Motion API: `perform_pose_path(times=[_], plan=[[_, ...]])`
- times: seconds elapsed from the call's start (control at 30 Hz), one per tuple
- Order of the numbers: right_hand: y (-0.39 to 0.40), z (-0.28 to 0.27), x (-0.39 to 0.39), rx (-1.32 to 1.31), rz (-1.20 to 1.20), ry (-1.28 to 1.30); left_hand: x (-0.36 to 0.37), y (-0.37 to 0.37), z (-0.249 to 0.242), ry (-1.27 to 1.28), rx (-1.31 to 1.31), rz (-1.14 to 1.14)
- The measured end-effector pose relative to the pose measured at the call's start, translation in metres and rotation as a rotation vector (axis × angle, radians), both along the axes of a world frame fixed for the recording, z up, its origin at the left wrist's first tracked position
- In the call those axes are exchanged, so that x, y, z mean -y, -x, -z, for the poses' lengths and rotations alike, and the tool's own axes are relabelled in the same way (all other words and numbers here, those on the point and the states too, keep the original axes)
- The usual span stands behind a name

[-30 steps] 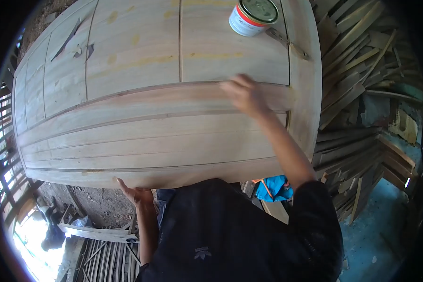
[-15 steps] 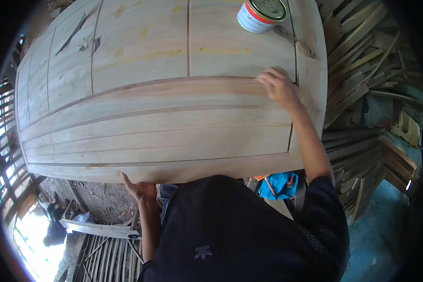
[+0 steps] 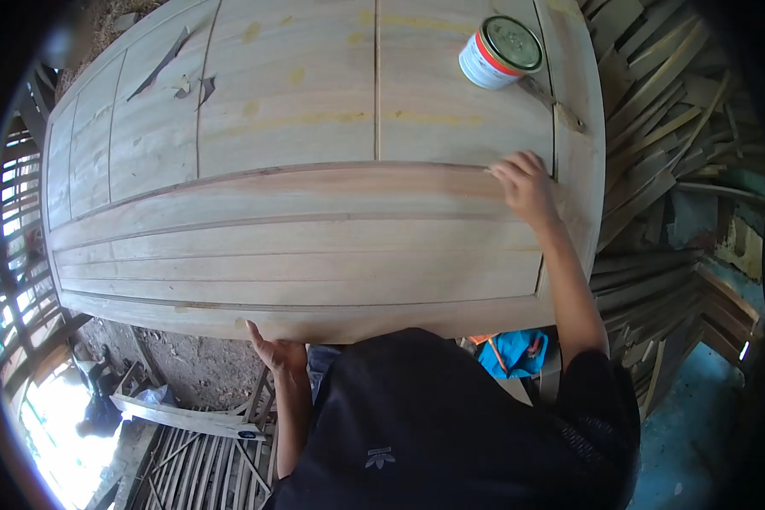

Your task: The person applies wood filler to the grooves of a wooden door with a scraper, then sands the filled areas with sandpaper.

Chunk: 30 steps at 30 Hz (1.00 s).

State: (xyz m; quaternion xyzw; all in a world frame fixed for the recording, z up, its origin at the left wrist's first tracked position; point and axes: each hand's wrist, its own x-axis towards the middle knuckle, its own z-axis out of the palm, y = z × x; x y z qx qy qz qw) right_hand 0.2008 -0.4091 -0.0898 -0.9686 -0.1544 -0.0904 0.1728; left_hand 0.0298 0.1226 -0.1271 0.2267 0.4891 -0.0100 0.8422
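A pale wooden panelled door (image 3: 314,255) lies flat in front of me. My right hand (image 3: 527,187) presses flat on its cross rail close to the right stile, fingers together; whatever is under the palm is hidden. My left hand (image 3: 279,353) rests against the underside of the door's near edge, thumb up and fingers spread, holding nothing. A white tin with a red band (image 3: 500,53) stands on the door at the far right. A putty knife (image 3: 561,109) lies beside it.
Stacks of wooden slats (image 3: 654,102) crowd the right side. A blue bag (image 3: 514,350) lies below the door's near right corner. Thin wood scraps (image 3: 166,64) lie on the door's far left. A slatted wooden frame (image 3: 187,416) sits on the dirt floor, lower left.
My right hand has slid along the cross rail from the middle towards the right stile. My left hand stays at the near edge. The view has shifted slightly.
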Motion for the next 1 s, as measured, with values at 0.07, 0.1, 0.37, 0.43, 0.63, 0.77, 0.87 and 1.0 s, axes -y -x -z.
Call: perform_pose_path(times=[0.07,0.1,0.37,0.43,0.63,0.77,0.87,1.0], plan=[[0.003,0.008,-0.021,0.030,0.005,-0.041,-0.002,0.002,0.004,-0.011,0.005,-0.008],[0.001,0.011,-0.040,0.055,0.024,-0.083,-0.002,0.003,0.006,-0.024,0.005,-0.002],[-0.016,0.018,-0.051,-0.020,-0.059,-0.152,0.003,-0.003,-0.014,0.044,-0.044,-0.016],[-0.019,0.022,-0.072,-0.001,-0.039,-0.230,0.000,-0.002,-0.009,0.015,-0.053,-0.011],[-0.030,0.006,-0.072,-0.061,-0.233,-0.185,0.008,-0.011,-0.026,0.033,-0.102,0.060],[0.009,0.018,-0.011,0.032,-0.041,-0.095,0.005,-0.001,-0.002,-0.053,-0.068,0.004],[-0.020,0.023,-0.105,0.057,-0.188,-0.169,-0.010,0.003,0.007,-0.085,-0.079,0.071],[-0.031,0.015,-0.080,-0.038,-0.291,-0.070,0.001,-0.008,-0.005,-0.087,-0.147,0.068]])
